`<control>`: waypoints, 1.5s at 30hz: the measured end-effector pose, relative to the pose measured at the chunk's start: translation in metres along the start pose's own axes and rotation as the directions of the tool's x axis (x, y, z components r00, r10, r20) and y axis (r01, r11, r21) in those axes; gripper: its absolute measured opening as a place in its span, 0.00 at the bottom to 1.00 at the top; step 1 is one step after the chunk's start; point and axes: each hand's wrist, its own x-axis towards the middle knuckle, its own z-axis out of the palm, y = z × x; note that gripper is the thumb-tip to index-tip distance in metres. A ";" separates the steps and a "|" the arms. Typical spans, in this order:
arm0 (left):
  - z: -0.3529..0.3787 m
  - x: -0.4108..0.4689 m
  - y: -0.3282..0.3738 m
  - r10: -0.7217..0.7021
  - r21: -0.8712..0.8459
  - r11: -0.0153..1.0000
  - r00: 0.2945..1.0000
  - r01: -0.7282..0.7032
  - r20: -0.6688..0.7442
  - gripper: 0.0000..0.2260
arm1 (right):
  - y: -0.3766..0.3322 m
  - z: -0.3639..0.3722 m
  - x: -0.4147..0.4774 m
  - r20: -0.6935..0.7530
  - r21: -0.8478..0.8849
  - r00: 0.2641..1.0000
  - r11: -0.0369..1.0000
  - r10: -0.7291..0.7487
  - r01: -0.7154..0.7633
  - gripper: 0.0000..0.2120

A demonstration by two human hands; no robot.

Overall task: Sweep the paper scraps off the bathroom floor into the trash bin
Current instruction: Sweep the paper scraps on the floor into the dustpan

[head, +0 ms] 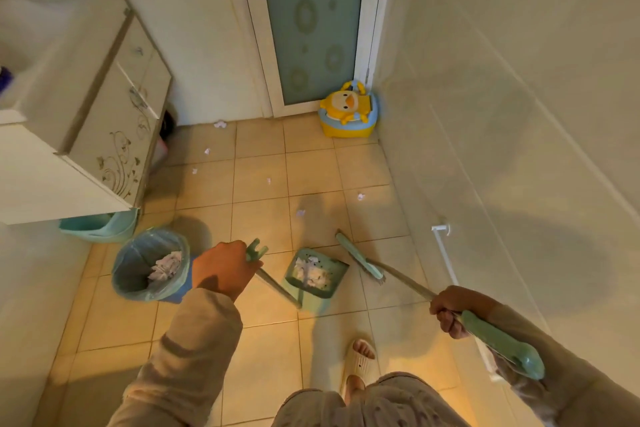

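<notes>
The left hand [223, 269] is clenched around the top of the dustpan handle [273, 282], which slopes down and away from it to the dustpan [313, 276] on the floor just beyond and to the right of that hand. White paper scraps [311, 272] lie piled inside the pan. Just to the left of the left hand, close beside its wrist, stands the trash bin [150, 265] with a blue liner; crumpled paper [166, 265] already sits inside it.

The right hand [450, 314] is closed in a fist around the broom handle [405, 279], with the green grip end sticking out behind it toward the sleeve. From this hand the handle runs forward and to the left to the broom head [360, 258], which rests on the tiles just beside the dustpan's right edge.

More loose scraps [300, 213] lie on the floor [259, 180] farther out, beyond both hands: one past the broom head, another [361, 196] ahead of the right hand, and several small ones scattered toward the door [311, 21] and the cabinet [114, 121]. A yellow duck potty [348, 109] sits in the far corner, well apart from both hands. A slippered foot [358, 362] stands below, between the two arms.
</notes>
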 end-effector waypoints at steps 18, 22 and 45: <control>-0.059 0.156 0.073 0.170 0.102 0.982 0.982 -0.161 -0.081 0.15 | -0.130 -0.068 0.044 -0.060 0.098 0.998 0.995 -0.002 0.008 0.18; -0.066 0.190 0.077 0.227 0.127 0.968 0.969 -0.215 -0.093 0.16 | -0.159 -0.071 0.051 -0.055 0.109 0.998 0.994 0.008 -0.002 0.19; -0.086 0.269 0.102 0.194 0.228 0.955 0.981 -0.188 -0.003 0.14 | -0.300 -0.076 0.104 -0.019 -0.035 0.983 0.983 -0.183 0.182 0.12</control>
